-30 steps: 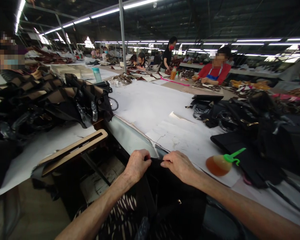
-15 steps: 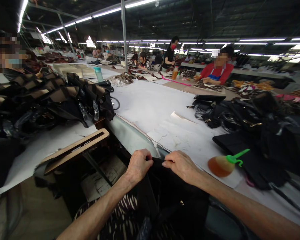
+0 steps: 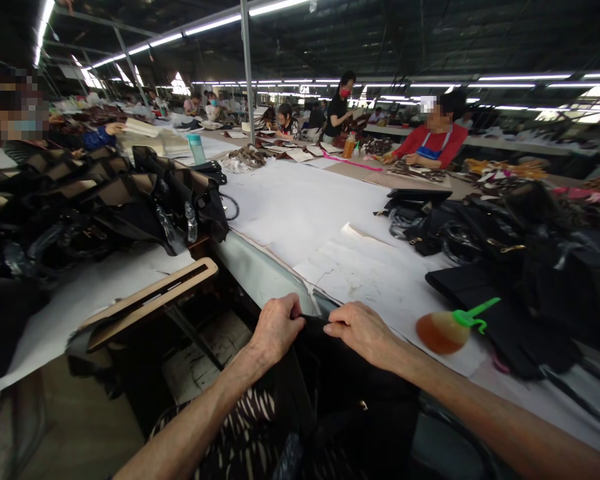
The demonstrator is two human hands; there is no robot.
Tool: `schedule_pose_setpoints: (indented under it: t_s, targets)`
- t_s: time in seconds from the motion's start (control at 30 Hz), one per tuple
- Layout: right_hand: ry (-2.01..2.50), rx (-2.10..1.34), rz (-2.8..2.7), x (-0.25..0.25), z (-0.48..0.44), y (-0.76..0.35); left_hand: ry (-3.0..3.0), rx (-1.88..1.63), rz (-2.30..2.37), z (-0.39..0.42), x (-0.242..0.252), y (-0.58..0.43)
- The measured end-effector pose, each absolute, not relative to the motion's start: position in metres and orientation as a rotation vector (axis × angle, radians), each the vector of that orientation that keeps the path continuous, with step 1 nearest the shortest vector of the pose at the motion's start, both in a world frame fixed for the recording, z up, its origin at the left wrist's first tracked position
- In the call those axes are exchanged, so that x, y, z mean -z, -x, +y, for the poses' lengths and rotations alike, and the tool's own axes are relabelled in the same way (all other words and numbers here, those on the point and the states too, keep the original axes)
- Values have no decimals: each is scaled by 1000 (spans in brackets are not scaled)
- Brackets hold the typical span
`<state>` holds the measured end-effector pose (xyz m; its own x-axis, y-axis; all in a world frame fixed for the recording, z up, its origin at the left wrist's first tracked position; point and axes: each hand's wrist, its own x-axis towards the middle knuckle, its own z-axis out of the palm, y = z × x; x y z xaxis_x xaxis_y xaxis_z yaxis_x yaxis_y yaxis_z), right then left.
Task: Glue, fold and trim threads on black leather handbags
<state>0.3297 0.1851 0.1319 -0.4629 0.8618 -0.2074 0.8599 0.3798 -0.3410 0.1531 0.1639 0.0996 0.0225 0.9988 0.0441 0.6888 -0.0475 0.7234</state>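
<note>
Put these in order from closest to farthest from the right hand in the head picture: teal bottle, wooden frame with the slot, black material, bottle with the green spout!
1. Black material: at the fingertips of the right hand.
2. Green-spouted bottle: on the white-covered table, to the right.
3. Slotted wooden frame: off to the left.
4. Teal bottle: far ahead, left.

Black bag-like piece (image 3: 357, 380), soft, dark, matte. Upper edge pinched at two spots, by left hand (image 3: 279, 327) and right hand (image 3: 363, 333); short stretch of edge spans the gap between grips. Body hangs below the grip, toward the wearer. Small gold-coloured fitting (image 3: 363, 405) below the right-hand pinch. Lower folds too dark to read.
</note>
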Motion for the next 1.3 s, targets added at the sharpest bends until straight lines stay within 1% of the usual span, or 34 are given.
schedule_pose_setpoints:
  t_s: [0.13, 0.3, 0.6, 0.83, 0.93, 1.07, 1.2, 1.3]
  targets:
    - [1634, -580, -2660, -136, 183, -331, -1757, -843, 1591, 163, -102, -152]
    - [1639, -465, -2727, -145, 178, -324, -1694, -834, 1538, 162, -106, -154]
    - [1393, -635, -2769, -136, 187, -310, -1710, -861, 1509, 161, -105, -157]
    - [1493, -512, -2776, -150, 187, -303, -1371, -1014, 1491, 143, -120, -138]
    - [1521, -418, -2814, -159, 188, -291, -1257, -957, 1526, 115, -127, -135]
    - [1516, -363, -2890, -164, 188, -272, -1275, -771, 1763, 84, -125, -138]
    - [1485, -325, -2933, -163, 187, -263, -1394, -588, 1993, 79, -110, -126]
    - [1452, -319, -2956, -162, 186, -265, -1510, -509, 1965, 83, -95, -105]
